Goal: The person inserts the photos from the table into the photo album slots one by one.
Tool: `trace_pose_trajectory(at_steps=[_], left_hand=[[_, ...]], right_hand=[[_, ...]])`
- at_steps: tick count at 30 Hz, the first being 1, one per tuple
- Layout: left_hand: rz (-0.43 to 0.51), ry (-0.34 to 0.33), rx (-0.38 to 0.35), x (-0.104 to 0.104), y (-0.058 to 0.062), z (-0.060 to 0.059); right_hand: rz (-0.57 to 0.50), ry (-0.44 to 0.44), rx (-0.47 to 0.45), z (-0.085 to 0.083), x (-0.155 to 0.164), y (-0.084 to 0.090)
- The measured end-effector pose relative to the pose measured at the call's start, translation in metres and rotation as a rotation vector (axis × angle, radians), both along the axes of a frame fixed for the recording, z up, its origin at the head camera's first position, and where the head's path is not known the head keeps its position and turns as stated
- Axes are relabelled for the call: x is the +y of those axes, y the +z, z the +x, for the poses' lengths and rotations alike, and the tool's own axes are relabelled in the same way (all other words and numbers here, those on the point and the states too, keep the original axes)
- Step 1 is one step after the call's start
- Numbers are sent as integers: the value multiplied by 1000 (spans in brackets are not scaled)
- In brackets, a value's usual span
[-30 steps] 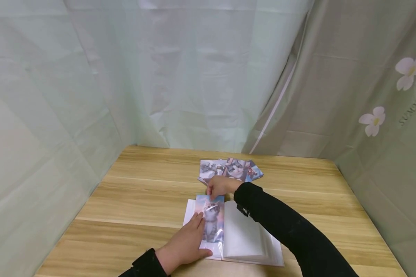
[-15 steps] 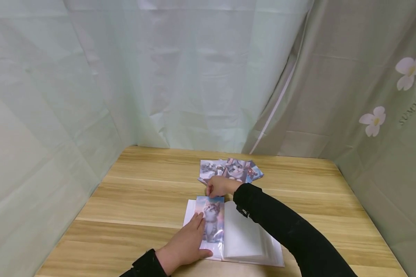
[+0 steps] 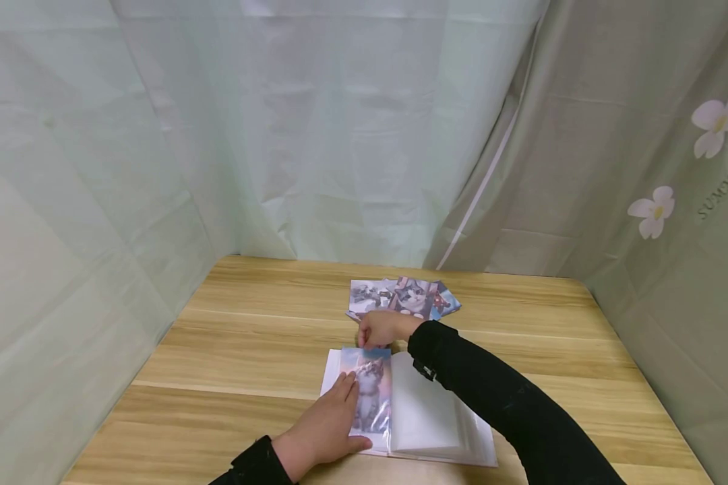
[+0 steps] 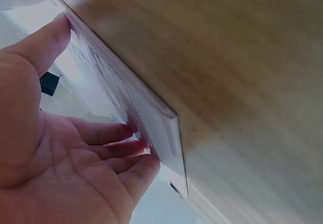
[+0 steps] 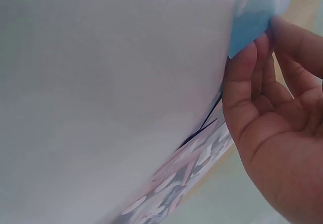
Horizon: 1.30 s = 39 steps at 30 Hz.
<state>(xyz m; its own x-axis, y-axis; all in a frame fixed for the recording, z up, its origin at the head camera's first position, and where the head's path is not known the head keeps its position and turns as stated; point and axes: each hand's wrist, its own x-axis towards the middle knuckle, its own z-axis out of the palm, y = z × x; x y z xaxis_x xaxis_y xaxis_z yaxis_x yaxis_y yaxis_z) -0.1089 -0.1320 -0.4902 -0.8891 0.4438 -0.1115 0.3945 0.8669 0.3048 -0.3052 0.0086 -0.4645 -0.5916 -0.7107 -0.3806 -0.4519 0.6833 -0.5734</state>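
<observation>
**Setting: improvised recording booth, domestic character**

A wooden table (image 3: 267, 337) stands enclosed on three sides by hung pale green fabric sheets (image 3: 315, 135), creased from folding. The right-hand curtain (image 3: 655, 168) bears printed flowers and lettering, a household textile. No fixed walls, machinery or shop fittings are visible.

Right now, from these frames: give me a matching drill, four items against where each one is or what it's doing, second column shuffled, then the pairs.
Column one:
1. left hand
2. right hand
3. cat photo
4. loose photos

Column two:
A. fanned on the table beyond the album
B. pinches the far edge of the cat photo
C. lies on the left page of the open album
D. rests flat on the left page, fingers straight

Pairs: 1-D, 2-B, 3-C, 4-A
</observation>
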Motion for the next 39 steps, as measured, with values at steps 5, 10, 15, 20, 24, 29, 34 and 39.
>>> trace_pose_trajectory(at_steps=[5, 10, 15, 20, 24, 29, 34, 39], left_hand=[[-3, 1, 12, 0, 0, 1], [1, 0, 19, 1, 0, 1], [11, -1, 33, 0, -1, 2], [11, -6, 27, 1, -1, 0], [8, -4, 18, 1, -1, -1], [12, 0, 3, 1, 0, -1], [9, 2, -2, 1, 0, -1], [2, 1, -3, 1, 0, -1]], right_hand=[[-4, 15, -47, 2, 0, 0], [6, 31, -82, 5, -1, -2], [10, 34, -88, 6, 0, -2], [10, 42, -97, 7, 0, 0], [29, 54, -87, 7, 0, -1], [55, 69, -53, 8, -1, -1], [58, 74, -35, 9, -2, 0], [45, 67, -41, 10, -1, 0]])
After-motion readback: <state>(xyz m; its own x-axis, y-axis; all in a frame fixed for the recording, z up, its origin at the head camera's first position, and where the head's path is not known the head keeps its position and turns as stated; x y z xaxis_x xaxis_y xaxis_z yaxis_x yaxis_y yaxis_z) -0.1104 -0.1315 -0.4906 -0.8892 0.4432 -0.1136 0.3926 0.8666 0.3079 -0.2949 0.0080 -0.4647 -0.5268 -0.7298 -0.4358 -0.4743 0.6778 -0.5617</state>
